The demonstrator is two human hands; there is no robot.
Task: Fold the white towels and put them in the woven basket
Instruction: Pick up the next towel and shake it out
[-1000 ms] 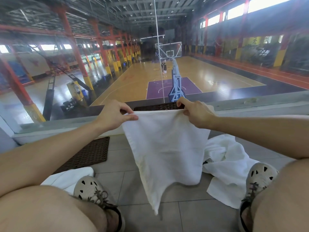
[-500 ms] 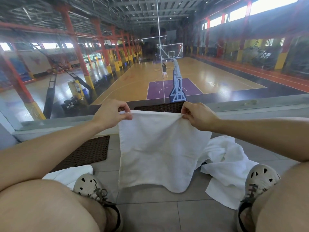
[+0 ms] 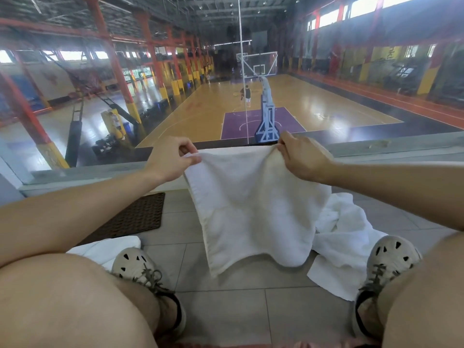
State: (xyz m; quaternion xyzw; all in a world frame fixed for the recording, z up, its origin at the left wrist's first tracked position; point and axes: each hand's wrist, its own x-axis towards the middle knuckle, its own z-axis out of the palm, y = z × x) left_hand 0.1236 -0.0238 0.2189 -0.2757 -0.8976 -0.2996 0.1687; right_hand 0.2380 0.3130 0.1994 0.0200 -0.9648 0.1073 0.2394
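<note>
A white towel (image 3: pixel 251 209) hangs in the air in front of me, held up by its top edge. My left hand (image 3: pixel 170 159) pinches its upper left corner and my right hand (image 3: pixel 303 159) grips its upper right corner. Its lower edge dangles just above the tiled floor between my feet. More white towels (image 3: pixel 346 239) lie crumpled on the floor at the right, partly behind the held one. Another white towel (image 3: pixel 105 249) lies by my left shoe. A dark woven piece (image 3: pixel 135 217) lies flat on the floor at the left; whether it is the basket I cannot tell.
I sit with both knees up, a grey shoe (image 3: pixel 135 267) on the left and another shoe (image 3: pixel 391 257) on the right. A glass wall with a low sill (image 3: pixel 100 172) stands just ahead, with a basketball court far below.
The held towel swung and settled, its lower edge now hanging more evenly. Both hands stayed at the top corners and drew slightly apart and higher.
</note>
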